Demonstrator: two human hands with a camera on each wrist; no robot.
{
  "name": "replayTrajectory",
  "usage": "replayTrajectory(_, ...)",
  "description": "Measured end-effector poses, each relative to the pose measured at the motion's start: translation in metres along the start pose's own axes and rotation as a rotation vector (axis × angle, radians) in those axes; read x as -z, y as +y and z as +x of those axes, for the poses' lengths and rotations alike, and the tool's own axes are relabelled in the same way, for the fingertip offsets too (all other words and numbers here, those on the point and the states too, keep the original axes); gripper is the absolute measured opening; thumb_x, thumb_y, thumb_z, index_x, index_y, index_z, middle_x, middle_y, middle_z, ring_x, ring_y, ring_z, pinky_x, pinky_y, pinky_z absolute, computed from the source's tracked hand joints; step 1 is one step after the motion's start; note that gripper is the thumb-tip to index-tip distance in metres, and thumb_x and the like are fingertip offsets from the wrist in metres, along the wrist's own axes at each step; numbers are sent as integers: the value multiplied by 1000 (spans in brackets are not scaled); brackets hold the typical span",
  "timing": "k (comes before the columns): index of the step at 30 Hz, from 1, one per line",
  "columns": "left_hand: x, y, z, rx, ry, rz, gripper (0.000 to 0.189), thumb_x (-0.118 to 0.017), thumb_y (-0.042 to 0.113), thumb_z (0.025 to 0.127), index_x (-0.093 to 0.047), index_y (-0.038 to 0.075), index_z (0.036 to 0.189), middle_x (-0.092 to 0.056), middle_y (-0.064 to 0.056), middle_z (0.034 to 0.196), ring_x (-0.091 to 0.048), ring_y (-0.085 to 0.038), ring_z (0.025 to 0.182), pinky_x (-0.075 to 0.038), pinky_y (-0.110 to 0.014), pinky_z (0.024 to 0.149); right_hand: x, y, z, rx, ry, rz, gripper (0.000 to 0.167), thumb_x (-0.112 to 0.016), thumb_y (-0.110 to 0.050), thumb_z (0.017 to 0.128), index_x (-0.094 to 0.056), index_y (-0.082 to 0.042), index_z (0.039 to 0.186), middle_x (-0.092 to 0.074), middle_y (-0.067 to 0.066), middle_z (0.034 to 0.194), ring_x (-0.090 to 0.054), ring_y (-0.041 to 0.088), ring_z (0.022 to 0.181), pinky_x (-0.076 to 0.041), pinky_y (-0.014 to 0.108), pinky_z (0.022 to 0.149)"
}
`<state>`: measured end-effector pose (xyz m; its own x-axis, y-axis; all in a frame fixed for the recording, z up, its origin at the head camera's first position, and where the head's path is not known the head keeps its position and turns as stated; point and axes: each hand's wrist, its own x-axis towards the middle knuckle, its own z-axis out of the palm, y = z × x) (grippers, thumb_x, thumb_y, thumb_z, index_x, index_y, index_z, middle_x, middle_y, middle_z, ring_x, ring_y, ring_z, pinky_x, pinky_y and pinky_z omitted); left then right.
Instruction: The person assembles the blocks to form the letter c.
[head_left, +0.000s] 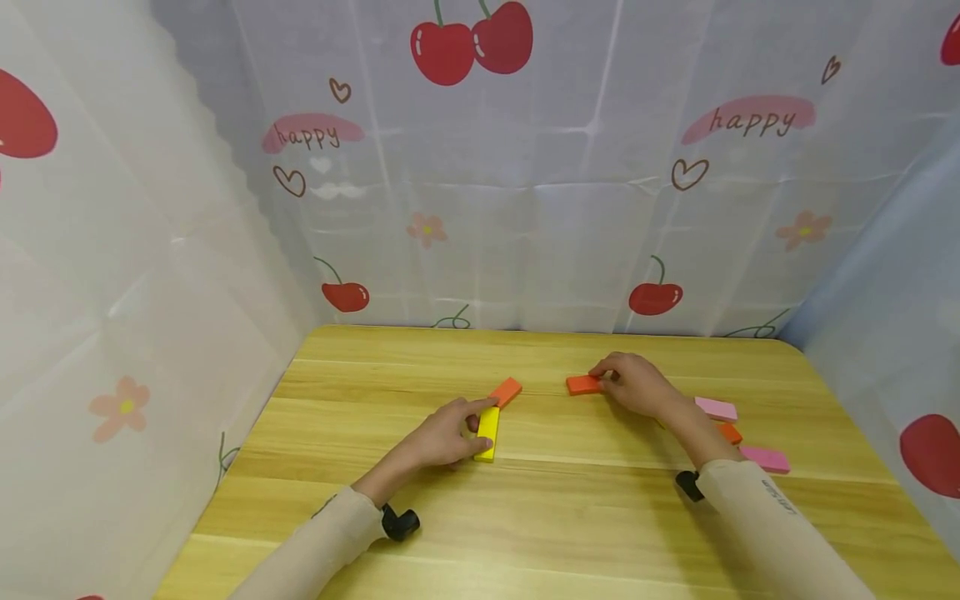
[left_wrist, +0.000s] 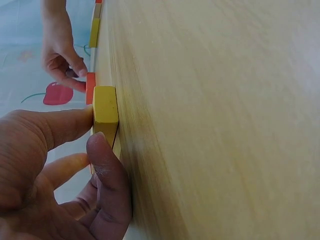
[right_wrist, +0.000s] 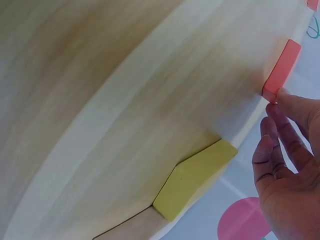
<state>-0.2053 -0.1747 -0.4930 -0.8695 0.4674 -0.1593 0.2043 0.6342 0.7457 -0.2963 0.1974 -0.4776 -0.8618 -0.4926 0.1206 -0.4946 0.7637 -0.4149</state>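
My left hand pinches a flat yellow block on the table, thumb at its near end and index finger by its far end. The yellow block's near end shows between the fingers in the left wrist view. An orange block lies slanted just beyond it, beside the index fingertip. Farther right, my right hand pinches one end of a red-orange block lying flat. In the right wrist view, thumb and finger grip that red-orange block at its near end.
By the right forearm lie a pale pink block, an orange block and a brighter pink block. Another yellow block shows in the right wrist view. A printed curtain stands behind the wooden table.
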Motion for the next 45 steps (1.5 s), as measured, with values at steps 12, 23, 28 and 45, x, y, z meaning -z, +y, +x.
replayTrajectory(12,0,-2,0,5,-1,-20,71,-75,24,103,-44,22,167,-52,-10,113,-46,-12,51,-46,-22,49,-7,-6,12,-28,15,23,20,-72,-6,101,-82,-4,119,-77,16,116,-69,27,94,-59,50,87)
replayTrajectory(23,-1,-3,0,-2,-7,-24,71,-74,23,103,-43,22,167,-52,-10,113,-47,-11,51,-45,-21,48,-15,-11,23,-13,14,37,21,-71,-6,101,-81,-3,119,-77,16,116,-69,26,93,-59,48,85)
replayTrajectory(28,-1,-4,1,4,-5,-30,71,-75,23,103,-43,23,167,-52,-11,113,-47,-12,51,-45,-21,48,-17,-17,28,-11,11,53,21,-71,-6,102,-81,-3,120,-77,16,116,-69,26,93,-58,47,85)
replayTrajectory(45,0,0,-2,2,-1,-30,70,-74,21,103,-44,21,166,-52,-11,115,-46,-10,48,-45,-20,47,-25,-34,37,0,-17,80,21,-71,-8,103,-80,-3,121,-75,15,120,-69,26,95,-58,46,87)
